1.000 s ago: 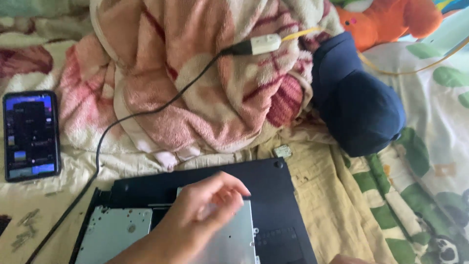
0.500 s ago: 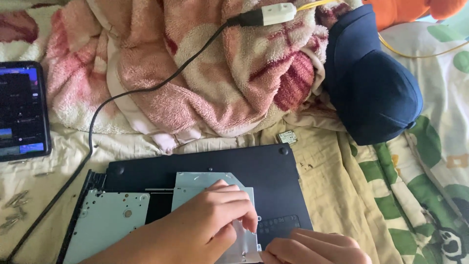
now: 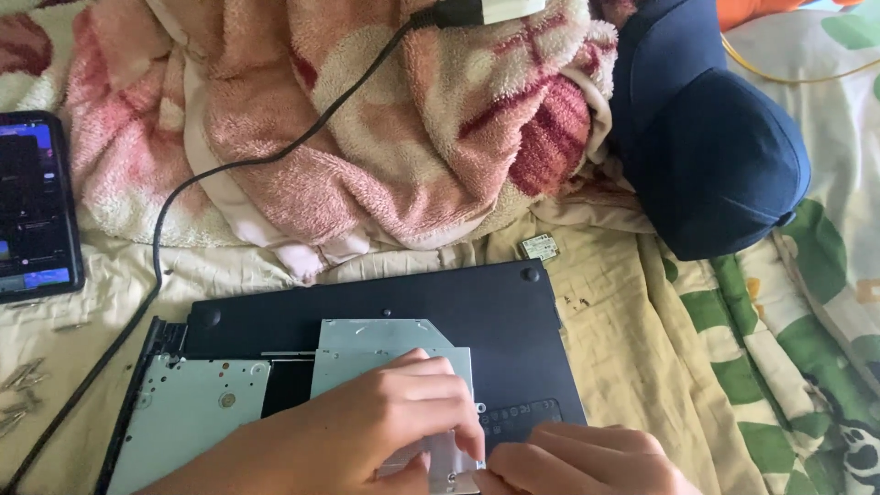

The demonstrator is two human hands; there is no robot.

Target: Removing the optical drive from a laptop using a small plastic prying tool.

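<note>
Silver sheet metal marks the optical drive (image 3: 385, 353), which lies flat on the upturned black laptop (image 3: 513, 312) on the bed, just right of a second grey metal plate (image 3: 197, 412) set in the open bay. The left hand (image 3: 367, 435) lies across the drive with its fingers (image 3: 440, 394) curled down and pressing its near right edge. The right hand (image 3: 587, 458) comes in from the lower right, fingertips closed against the same corner. To do this well, I judge the drive should be kept level and square to the bay, pushed evenly with both hands, never forced at one corner. Loose screws (image 3: 20, 394) lie at the far left, near a phone (image 3: 32, 206); a pink blanket (image 3: 367, 119), a black cable (image 3: 238, 165) and a navy cap (image 3: 715, 156) lie beyond.
</note>
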